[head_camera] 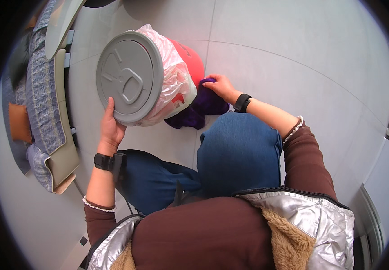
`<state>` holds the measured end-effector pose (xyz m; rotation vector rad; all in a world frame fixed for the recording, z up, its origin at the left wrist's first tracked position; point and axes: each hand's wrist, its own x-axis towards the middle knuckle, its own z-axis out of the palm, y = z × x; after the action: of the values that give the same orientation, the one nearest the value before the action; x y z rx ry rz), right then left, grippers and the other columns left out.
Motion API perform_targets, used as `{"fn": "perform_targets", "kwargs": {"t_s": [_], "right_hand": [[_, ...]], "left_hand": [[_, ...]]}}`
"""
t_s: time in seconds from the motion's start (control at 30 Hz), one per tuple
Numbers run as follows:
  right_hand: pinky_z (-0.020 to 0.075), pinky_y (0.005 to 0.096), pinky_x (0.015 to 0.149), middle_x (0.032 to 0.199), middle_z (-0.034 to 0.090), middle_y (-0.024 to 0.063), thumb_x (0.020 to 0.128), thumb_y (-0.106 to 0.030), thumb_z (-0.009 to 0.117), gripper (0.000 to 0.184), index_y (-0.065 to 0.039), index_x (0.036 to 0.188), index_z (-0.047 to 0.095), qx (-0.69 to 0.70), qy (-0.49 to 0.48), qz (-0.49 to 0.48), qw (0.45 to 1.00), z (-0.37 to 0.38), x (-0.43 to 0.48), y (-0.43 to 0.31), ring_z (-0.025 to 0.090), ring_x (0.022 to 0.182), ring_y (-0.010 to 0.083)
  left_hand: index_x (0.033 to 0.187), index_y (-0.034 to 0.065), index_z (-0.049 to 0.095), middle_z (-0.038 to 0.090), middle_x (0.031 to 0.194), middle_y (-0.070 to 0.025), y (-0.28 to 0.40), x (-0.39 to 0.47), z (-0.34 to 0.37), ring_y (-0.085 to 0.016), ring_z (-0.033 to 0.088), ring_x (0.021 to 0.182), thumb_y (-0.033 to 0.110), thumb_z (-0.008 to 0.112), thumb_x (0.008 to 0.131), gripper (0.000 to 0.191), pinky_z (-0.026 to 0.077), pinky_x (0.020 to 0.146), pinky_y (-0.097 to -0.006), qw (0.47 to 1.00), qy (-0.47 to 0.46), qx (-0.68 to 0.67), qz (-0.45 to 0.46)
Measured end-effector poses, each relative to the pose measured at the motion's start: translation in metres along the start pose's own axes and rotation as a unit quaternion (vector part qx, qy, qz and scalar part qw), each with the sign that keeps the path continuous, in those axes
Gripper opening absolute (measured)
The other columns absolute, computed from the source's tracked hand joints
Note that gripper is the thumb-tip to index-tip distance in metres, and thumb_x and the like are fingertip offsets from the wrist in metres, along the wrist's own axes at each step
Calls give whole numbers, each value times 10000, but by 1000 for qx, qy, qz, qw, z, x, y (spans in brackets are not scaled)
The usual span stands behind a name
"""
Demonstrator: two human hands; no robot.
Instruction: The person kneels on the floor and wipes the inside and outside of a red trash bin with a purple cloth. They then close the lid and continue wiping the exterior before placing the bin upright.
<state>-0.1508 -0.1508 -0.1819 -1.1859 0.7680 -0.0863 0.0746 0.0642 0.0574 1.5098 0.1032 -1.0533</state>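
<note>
A red waste bin, shaped like a drink can, is before me with a grey lid moulded like a can top. A crumpled white plastic liner bag hangs out around its rim, under the lid. My left hand grips the lid's near edge, thumb on top and fingers hidden beneath. Beside the bin's base, dark purple plush fabric lies bunched against the floor. The fingers of my right hand pinch its upper edge. Part of the fabric is hidden behind the bin and liner.
My bent knees in blue jeans are close to the bin. To the left stands a sofa with a quilted cover and an orange cushion. A pale tabletop edge juts in at the upper left. Grey tiles cover the floor.
</note>
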Motion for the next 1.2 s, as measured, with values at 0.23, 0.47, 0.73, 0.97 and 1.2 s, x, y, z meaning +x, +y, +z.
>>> {"fn": "perform_targets", "kwargs": {"t_s": [0.23, 0.47, 0.73, 0.97, 1.2], "right_hand": [[503, 269, 673, 801, 666, 47, 803, -170, 724, 190, -17, 902, 673, 127, 23, -30, 991, 13, -3, 0, 607, 732, 116], [526, 301, 645, 817, 683, 79, 786, -200, 745, 254, -7, 938, 680, 49, 106, 48, 992, 16, 14, 4, 639, 713, 155], [540, 300, 661, 854, 688, 98, 781, -176, 747, 251, 15, 932, 687, 128, 100, 52, 985, 17, 8, -1, 655, 737, 175], [534, 294, 658, 844, 687, 97, 780, -172, 745, 252, 20, 934, 688, 76, 65, 21, 995, 16, 8, -3, 647, 722, 164], [514, 281, 656, 834, 690, 74, 804, -211, 735, 249, 17, 898, 698, 122, 86, -9, 989, 16, 3, -4, 619, 717, 129]], "left_hand": [[1418, 50, 365, 455, 1409, -78, -6, 2, -5, -220, 449, 1278, 418, 497, 978, 588, 352, 1087, -382, 1000, 9, 6, 17], [1438, 72, 332, 440, 1421, -69, -10, 4, -7, -217, 439, 1286, 408, 495, 981, 590, 347, 1091, -385, 999, 13, 15, 41], [1468, 104, 267, 384, 1458, -62, -10, 4, -10, -219, 396, 1316, 408, 498, 980, 620, 332, 1101, -398, 998, -15, 34, 48], [1463, 101, 281, 390, 1456, -62, -13, 4, -10, -220, 398, 1314, 410, 501, 979, 615, 313, 1109, -397, 998, 13, 32, 44], [1458, 95, 290, 398, 1449, -63, -15, 2, -7, -216, 402, 1311, 410, 503, 978, 612, 322, 1103, -395, 997, 10, 43, 66]]}}
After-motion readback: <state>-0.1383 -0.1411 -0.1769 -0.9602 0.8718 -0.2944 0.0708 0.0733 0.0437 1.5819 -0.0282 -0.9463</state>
